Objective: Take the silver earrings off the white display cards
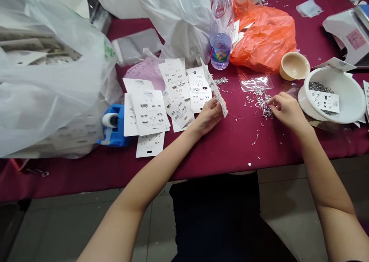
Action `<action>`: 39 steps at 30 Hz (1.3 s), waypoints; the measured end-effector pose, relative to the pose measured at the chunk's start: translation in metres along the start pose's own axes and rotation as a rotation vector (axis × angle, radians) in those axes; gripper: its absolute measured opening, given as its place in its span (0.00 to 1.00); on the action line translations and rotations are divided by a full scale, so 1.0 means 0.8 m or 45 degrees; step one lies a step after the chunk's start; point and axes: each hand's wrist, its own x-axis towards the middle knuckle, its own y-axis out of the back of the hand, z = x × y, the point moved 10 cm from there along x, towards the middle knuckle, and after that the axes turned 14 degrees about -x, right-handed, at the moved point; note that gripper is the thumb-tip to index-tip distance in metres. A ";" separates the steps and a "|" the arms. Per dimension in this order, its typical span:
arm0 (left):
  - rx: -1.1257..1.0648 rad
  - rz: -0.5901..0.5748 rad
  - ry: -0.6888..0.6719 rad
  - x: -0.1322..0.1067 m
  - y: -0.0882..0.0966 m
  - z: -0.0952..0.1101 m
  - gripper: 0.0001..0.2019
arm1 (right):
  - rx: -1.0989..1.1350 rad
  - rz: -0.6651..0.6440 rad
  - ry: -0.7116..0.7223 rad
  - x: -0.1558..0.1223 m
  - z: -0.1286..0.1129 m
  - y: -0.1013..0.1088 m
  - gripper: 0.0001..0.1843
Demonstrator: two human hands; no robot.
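My left hand grips a white earring card by its lower end and holds it upright, edge-on to me, over the maroon table. My right hand rests on the cloth with fingertips pinched into a small heap of silver earring pieces; what the fingers hold is too small to name. A spread of white cards with earrings lies to the left of my left hand.
A white bowl with metal pieces and a card stands at the right, a small beige bowl beside it. A water bottle, orange bag, blue tape dispenser and large clear bags crowd the back and left.
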 end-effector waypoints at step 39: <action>-0.088 -0.024 0.180 -0.006 -0.007 -0.013 0.24 | 1.445 -0.129 0.081 0.036 -0.183 -0.012 0.27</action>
